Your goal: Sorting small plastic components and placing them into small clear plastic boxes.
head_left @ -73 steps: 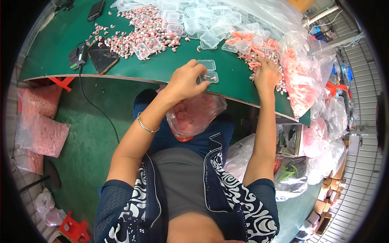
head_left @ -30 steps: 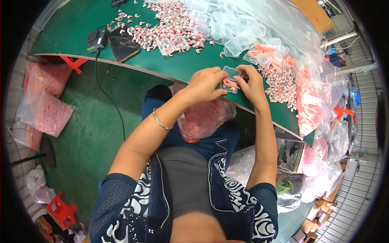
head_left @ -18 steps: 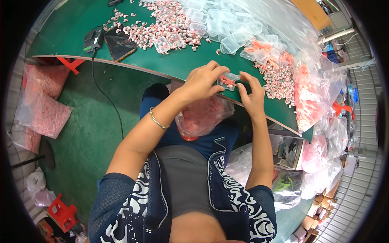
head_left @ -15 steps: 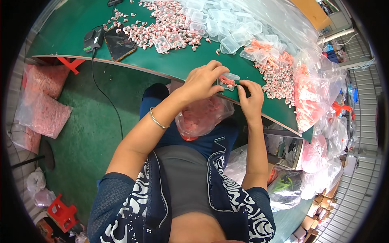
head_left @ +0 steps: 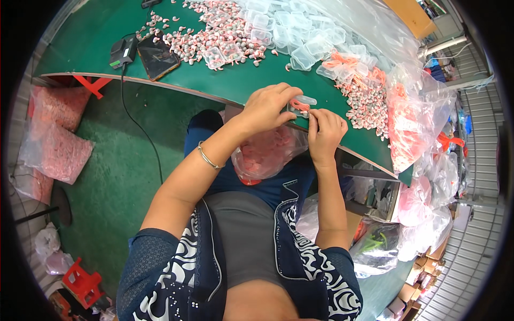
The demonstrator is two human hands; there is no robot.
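Observation:
My left hand and my right hand meet at the near edge of the green table, both pinching a small clear plastic case with an orange piece inside. Right under them, on my lap, lies a clear bag full of pink filled cases. Beyond my hands are a heap of orange cords and a pile of small pink-and-grey earplugs. Several empty clear cases lie farther back.
A black phone and a small black charger with a cable lie at the table's left. More earplugs are scattered at the back. Pink-filled bags sit on the green floor at left; plastic bags crowd the right.
Earlier my right hand reached into the orange pile while my left held a case at the table edge. Both hands then came together on one case and stay working on it.

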